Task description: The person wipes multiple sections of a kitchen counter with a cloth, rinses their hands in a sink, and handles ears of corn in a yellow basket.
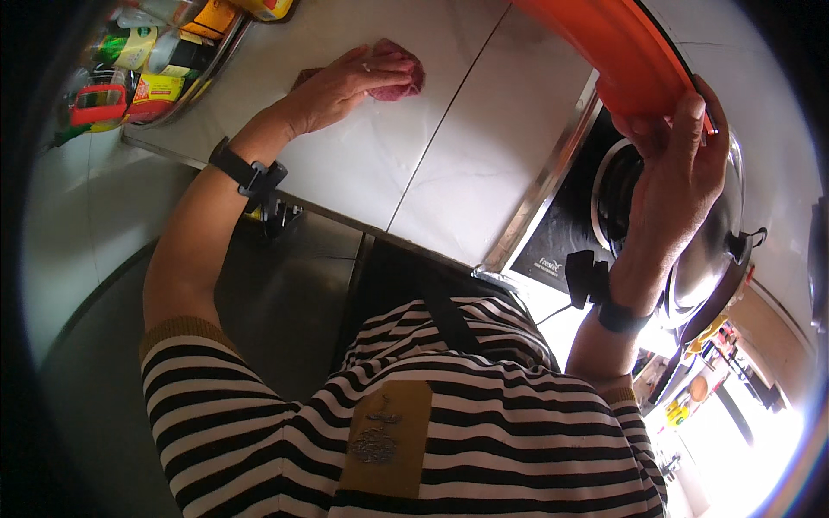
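My left hand (pixel 359 81) presses a dark pink cloth (pixel 399 71) onto the white tiled countertop (pixel 479 175); part of the cloth also shows past the wrist side of the hand. At the upper right my right hand (pixel 680 155) grips the edge of an orange-red object (pixel 622 52), perhaps a basin or board, held up above the counter's right end. Its far part lies outside the picture, so its full shape cannot be told. Both wrists wear black straps.
Bottles and packets (pixel 139 58) stand in a metal-edged rack at the upper left. To the right, a pan with a shiny lid (pixel 706 252) is on a black cooktop (pixel 550 239) beside the metal counter trim (pixel 544 188). Utensils hang at the lower right.
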Available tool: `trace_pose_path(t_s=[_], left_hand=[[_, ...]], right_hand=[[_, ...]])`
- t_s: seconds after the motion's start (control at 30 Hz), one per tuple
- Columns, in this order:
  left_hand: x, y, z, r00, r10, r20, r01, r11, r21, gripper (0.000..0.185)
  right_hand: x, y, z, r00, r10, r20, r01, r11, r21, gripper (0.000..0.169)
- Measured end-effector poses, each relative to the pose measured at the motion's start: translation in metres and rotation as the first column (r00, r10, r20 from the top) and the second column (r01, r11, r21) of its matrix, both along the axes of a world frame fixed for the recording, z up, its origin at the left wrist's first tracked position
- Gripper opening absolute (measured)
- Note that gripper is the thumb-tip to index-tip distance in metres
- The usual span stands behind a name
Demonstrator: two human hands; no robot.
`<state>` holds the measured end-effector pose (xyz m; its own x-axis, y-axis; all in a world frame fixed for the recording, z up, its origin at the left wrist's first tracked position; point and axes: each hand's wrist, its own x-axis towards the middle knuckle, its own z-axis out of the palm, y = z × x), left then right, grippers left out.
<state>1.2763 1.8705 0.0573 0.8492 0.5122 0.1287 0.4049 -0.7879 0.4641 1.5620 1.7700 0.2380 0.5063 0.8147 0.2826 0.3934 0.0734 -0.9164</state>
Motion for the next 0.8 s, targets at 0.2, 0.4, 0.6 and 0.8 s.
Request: trace_pose_path(t_s=[0.2,0.4,0.6,0.8], left_hand=[[0.008,-0.041,-0.015,0.993,0.097,0.069,-0.092,0.993,-0.074,0.046],[0.023,-0.072,0.006,0.951,0.149,0.270,0.003,0.870,-0.492,0.044],[0.052,0.001,0.057,0.887,0.406,0.219,-0.093,0.623,-0.777,0.045],[0.047,0.014,0.021,0.966,0.167,0.197,0.033,0.676,-0.736,0.043]], right_hand=[[0.001,-0.001,-0.006,1.000,0.014,0.005,-0.014,1.000,0.028,0.045],[0.005,-0.001,-0.006,1.000,0.017,-0.024,-0.016,1.000,0.019,0.043],[0.007,-0.002,-0.010,0.998,0.063,-0.026,-0.062,0.998,0.030,0.043],[0.008,-0.001,-0.009,0.999,0.053,-0.001,-0.053,0.998,0.021,0.043]])
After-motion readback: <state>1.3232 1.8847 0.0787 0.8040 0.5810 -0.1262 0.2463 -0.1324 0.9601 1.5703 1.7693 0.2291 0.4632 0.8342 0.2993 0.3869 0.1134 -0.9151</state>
